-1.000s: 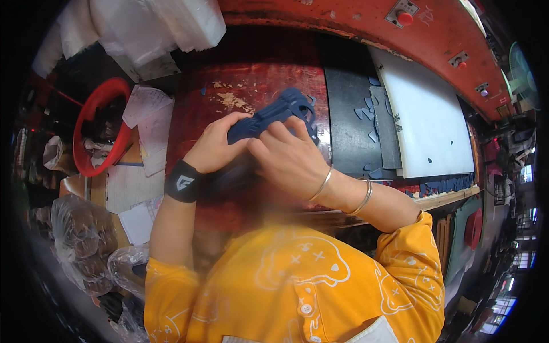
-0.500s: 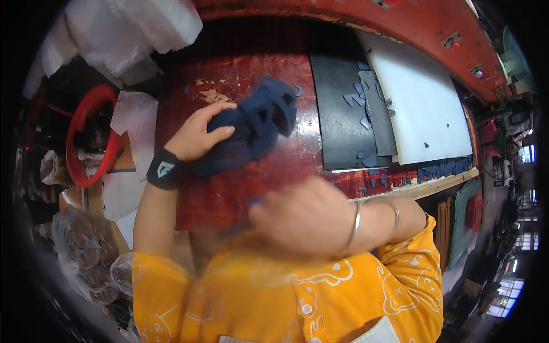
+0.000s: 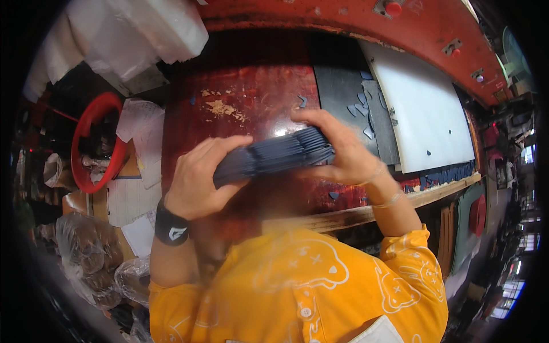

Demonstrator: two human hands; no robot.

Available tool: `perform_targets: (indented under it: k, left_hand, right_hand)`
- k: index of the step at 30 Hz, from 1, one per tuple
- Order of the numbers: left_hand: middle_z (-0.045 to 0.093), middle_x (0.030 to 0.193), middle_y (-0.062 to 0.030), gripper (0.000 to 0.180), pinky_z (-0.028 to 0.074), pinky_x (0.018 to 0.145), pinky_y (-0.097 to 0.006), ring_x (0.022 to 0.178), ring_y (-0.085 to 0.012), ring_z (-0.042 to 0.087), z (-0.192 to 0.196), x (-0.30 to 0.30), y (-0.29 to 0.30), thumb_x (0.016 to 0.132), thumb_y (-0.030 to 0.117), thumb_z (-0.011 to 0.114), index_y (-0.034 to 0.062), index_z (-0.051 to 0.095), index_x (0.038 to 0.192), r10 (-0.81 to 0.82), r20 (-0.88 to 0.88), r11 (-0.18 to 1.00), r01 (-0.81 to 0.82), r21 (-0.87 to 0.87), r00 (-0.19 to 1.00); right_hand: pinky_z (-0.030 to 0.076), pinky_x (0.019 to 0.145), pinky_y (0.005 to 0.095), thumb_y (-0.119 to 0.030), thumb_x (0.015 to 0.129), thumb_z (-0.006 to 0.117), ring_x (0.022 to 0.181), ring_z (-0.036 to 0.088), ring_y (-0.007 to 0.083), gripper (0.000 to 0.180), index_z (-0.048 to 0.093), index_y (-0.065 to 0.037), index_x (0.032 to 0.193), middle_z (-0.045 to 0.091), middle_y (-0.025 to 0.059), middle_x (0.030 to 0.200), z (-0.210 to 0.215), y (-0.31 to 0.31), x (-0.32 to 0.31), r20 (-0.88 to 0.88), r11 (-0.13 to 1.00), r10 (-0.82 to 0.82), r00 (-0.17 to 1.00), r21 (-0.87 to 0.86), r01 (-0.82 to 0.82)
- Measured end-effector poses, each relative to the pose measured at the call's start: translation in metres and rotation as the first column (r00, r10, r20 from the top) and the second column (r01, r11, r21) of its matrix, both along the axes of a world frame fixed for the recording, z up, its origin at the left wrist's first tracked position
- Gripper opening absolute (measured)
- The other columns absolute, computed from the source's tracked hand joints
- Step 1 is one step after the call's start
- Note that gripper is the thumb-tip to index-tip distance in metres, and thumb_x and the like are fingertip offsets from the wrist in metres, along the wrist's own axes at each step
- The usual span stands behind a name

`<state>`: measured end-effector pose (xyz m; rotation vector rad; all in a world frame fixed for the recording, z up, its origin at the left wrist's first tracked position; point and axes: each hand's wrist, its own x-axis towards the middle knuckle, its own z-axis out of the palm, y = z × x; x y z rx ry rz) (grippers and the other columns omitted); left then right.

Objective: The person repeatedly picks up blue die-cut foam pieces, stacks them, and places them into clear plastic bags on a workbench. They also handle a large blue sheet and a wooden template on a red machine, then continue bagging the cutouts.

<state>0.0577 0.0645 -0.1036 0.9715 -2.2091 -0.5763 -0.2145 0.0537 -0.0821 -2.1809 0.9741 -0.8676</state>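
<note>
— Over the red-brown workbench (image 3: pixel 251 86), white board (image 3: pixel 423 108) and dark mat (image 3: pixel 343 91) at the right. Scraps scattered there.
— Progress?
— Seemingly mid-way: stack of dark blue cut pieces (image 3: pixel 274 157) gathered, held level above the bench, not yet set down.
— Fingers?
— Left hand (image 3: pixel 197 180) curled around one end, right hand (image 3: pixel 343 151) pinching the other.
— Smaller bits?
— Red hoop (image 3: pixel 94 143) left, papers beside.
</note>
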Motion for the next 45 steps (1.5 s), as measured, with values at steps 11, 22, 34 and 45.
perform_targets:
  k: [11,22,34,45]
  left_hand:
    - [0.065,0.105,-0.0127,0.059,0.049,0.088,-0.033,0.101,-0.0277,0.064,-0.052,0.026,0.020,0.063,0.012,0.083,0.0036,0.059,0.116,0.359,0.014,0.923,-0.358,0.139,0.933]
    - [0.067,0.099,-0.0115,0.056,0.049,0.087,-0.038,0.097,-0.0280,0.064,-0.052,0.006,0.011,0.057,0.017,0.087,0.0077,0.062,0.106,0.372,0.038,0.924,-0.365,-0.114,0.928]
    - [0.062,0.109,-0.0141,0.060,0.046,0.089,-0.041,0.103,-0.0332,0.059,-0.040,0.007,0.014,0.057,0.015,0.086,0.0081,0.061,0.111,0.317,-0.012,0.921,-0.305,0.244,0.948]
    - [0.066,0.086,-0.0082,0.048,0.052,0.069,-0.036,0.079,-0.0291,0.065,-0.048,-0.003,0.005,0.058,0.028,0.087,0.0090,0.063,0.096,0.360,-0.049,0.932,-0.356,0.061,0.932]
  right_hand:
    - [0.037,0.105,0.0368,-0.017,0.062,0.086,0.123,0.049,0.0310,0.094,0.035,-0.007,0.140,0.052,0.0182,0.129,-0.075,0.005,-0.011,0.157,0.983,-0.139,0.978,0.140,0.117]
    - [0.038,0.103,0.0357,-0.025,0.062,0.089,0.122,0.051,0.0245,0.098,0.035,-0.005,0.142,0.053,0.0146,0.130,-0.071,-0.003,-0.005,0.202,0.999,-0.043,0.978,0.030,0.038]
    - [0.041,0.100,0.0375,-0.024,0.062,0.087,0.117,0.052,0.0318,0.084,0.043,-0.008,0.133,0.052,0.0172,0.128,-0.067,-0.004,0.002,-0.027,0.991,-0.016,1.000,0.129,0.019]
    - [0.036,0.107,0.0415,-0.031,0.066,0.084,0.128,0.043,0.0369,0.083,0.044,-0.007,0.135,0.048,0.0203,0.133,-0.047,-0.001,0.021,0.019,0.990,-0.032,0.999,-0.139,0.034]
